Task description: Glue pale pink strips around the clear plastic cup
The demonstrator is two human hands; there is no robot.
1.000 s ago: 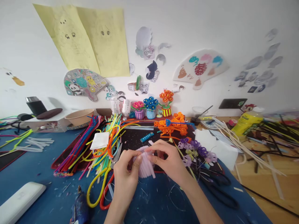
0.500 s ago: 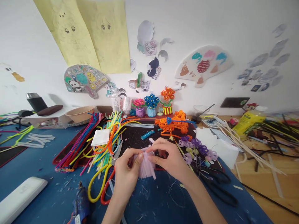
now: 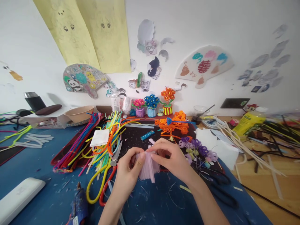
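To the right of the scissors [image 3: 114, 160], the pale pink bundle [image 3: 148, 170] is held above the bench [image 3: 145, 204]. Its left side is pinched by the left hand [image 3: 128, 168], thumb and forefinger closed; its upper edge is pinched narrowly by the right hand [image 3: 172, 159]. Many strips are already gathered side by side, but one end [image 3: 152, 141] is left sticking out. The joints are hidden by fingers, so their fastening cannot be told.

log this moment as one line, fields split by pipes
left hand: pinching pale pink strips | right hand: fingers on same strips | scissors: on table, beside left hand | glue gun: lower left
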